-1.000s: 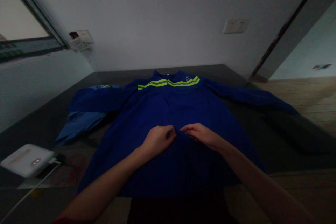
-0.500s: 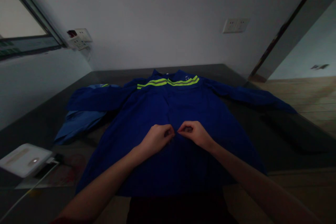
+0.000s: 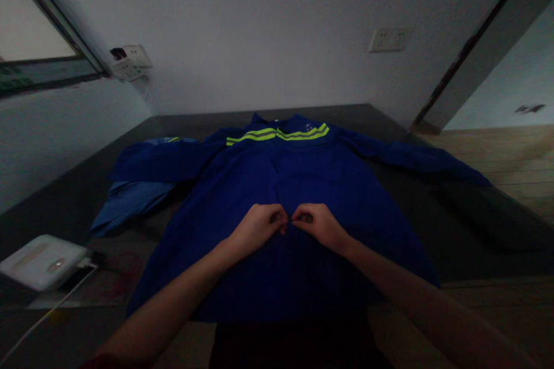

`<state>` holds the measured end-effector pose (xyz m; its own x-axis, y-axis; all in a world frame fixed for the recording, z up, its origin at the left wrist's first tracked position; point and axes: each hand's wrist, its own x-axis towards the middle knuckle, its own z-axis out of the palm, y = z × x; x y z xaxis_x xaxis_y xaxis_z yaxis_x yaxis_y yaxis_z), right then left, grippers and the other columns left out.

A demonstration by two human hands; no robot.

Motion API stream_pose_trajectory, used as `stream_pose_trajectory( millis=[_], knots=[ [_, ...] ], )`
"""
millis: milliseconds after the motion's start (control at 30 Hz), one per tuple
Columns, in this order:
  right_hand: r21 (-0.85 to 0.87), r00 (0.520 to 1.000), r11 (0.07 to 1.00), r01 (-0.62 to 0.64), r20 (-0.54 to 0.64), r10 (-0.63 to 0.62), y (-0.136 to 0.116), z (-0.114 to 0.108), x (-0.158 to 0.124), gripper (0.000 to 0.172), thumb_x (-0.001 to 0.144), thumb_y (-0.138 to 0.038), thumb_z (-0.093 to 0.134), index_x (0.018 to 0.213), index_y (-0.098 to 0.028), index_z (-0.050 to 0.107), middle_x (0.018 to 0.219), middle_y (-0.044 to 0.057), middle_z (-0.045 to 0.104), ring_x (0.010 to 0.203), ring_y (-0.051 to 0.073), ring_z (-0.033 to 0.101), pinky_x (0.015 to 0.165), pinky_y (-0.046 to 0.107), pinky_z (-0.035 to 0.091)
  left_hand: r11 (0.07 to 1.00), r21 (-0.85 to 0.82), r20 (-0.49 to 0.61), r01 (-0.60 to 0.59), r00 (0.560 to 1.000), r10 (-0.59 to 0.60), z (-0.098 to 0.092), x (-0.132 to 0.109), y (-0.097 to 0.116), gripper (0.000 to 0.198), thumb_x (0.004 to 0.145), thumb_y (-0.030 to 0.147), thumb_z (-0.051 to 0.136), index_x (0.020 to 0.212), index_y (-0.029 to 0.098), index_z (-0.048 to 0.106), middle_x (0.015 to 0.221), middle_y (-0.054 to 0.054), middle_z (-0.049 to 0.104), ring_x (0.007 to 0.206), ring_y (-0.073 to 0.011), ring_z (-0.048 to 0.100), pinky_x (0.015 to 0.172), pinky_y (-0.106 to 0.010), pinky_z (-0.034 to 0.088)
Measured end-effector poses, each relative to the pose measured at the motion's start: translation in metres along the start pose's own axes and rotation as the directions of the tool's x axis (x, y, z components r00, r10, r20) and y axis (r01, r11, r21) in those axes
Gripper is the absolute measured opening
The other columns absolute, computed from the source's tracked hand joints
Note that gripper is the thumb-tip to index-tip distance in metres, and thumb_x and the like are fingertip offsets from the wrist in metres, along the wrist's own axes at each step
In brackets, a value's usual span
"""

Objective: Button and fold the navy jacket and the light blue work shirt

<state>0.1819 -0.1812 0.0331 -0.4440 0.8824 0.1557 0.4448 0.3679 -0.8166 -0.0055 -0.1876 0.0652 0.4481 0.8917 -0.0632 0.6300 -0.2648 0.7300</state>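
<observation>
The blue jacket (image 3: 277, 179) lies front up and spread flat on the dark worktop (image 3: 194, 124), its striped collar away from me and its sleeves out to both sides. My left hand (image 3: 258, 228) and right hand (image 3: 319, 225) are curled nearly closed, fingertips pinching the cloth either side of the front opening at mid-chest, knuckles almost touching. In my judgement, the two edges should be held level and lightly taut, without dragging the body toward the lighter blue garment (image 3: 130, 202) at the left sleeve.

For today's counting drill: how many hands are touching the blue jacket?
2. The left hand and the right hand meet at the front middle of the blue jacket, each pinching cloth. No other hand shows.
</observation>
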Motion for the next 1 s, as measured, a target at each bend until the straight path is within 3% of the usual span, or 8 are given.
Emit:
stream_pose_trajectory(
  millis=[133, 333, 600, 800, 1000],
  knots=[
    [-0.065, 0.998, 0.996, 0.057, -0.038, -0.060, -0.0009, 0.0007, -0.0007, 0.009, 0.078, -0.014, 0.065, 0.069, -0.017, 0.063, 0.066, -0.001, 0.061, 0.060, 0.012, 0.053, 0.058, 0.023, 0.038, 0.999, -0.053, 0.016, 0.009, 1.000, -0.008, -0.0009, 0.0006, -0.0010, 0.018, 0.085, 0.029, 0.051, 0.079, 0.017, 0.064, 0.070, -0.001, 0.069, 0.065, -0.0145, 0.063, 0.059, -0.022, 0.041],
    [-0.174, 0.989, 0.977, 0.127, -0.057, -0.139, -0.0010, 0.0037, -0.0030, 0.016, 0.080, -0.010, 0.063, 0.066, -0.017, 0.059, 0.067, 0.000, 0.058, 0.063, 0.013, 0.054, 0.059, 0.024, 0.037, 0.979, 0.199, -0.044, 0.036, 0.999, -0.028, 0.0041, 0.0016, -0.0025, 0.039, 0.086, 0.049, 0.049, 0.066, 0.018, 0.060, 0.061, 0.000, 0.060, 0.056, -0.0131, 0.051, 0.050, -0.023, 0.028],
    [-0.099, 0.984, 0.986, 0.137, -0.103, -0.147, -0.0017, 0.0000, -0.0035, 0.014, 0.079, -0.016, 0.067, 0.066, -0.017, 0.062, 0.066, -0.001, 0.059, 0.062, 0.012, 0.054, 0.059, 0.024, 0.038, 1.000, -0.002, 0.077, -0.005, 0.997, 0.005, 0.0022, 0.0058, -0.0090, 0.032, 0.089, 0.035, 0.043, 0.065, 0.017, 0.056, 0.058, 0.002, 0.056, 0.054, -0.0112, 0.048, 0.053, -0.022, 0.032],
    [-0.002, 0.992, 0.997, 0.074, -0.101, -0.074, -0.0020, -0.0023, -0.0029, 0.022, 0.083, -0.032, 0.064, 0.067, -0.017, 0.062, 0.062, -0.001, 0.059, 0.057, 0.012, 0.052, 0.054, 0.023, 0.037, 0.999, -0.040, 0.074, -0.004, 0.997, 0.007, -0.0019, 0.0052, -0.0038, 0.028, 0.086, 0.031, 0.046, 0.065, 0.017, 0.056, 0.058, 0.003, 0.056, 0.054, -0.0103, 0.047, 0.054, -0.021, 0.033],
    [-0.052, 0.990, 0.993, 0.106, -0.087, -0.110, -0.0008, -0.0020, -0.0019, 0.027, 0.087, -0.036, 0.058, 0.068, -0.017, 0.060, 0.064, -0.001, 0.059, 0.059, 0.012, 0.053, 0.056, 0.024, 0.037, 0.996, -0.089, 0.082, 0.010, 0.997, -0.002, 0.0001, 0.0036, -0.0067, 0.017, 0.082, 0.027, 0.049, 0.071, 0.017, 0.055, 0.061, 0.003, 0.056, 0.055, -0.0108, 0.049, 0.053, -0.021, 0.034]
  ],
)
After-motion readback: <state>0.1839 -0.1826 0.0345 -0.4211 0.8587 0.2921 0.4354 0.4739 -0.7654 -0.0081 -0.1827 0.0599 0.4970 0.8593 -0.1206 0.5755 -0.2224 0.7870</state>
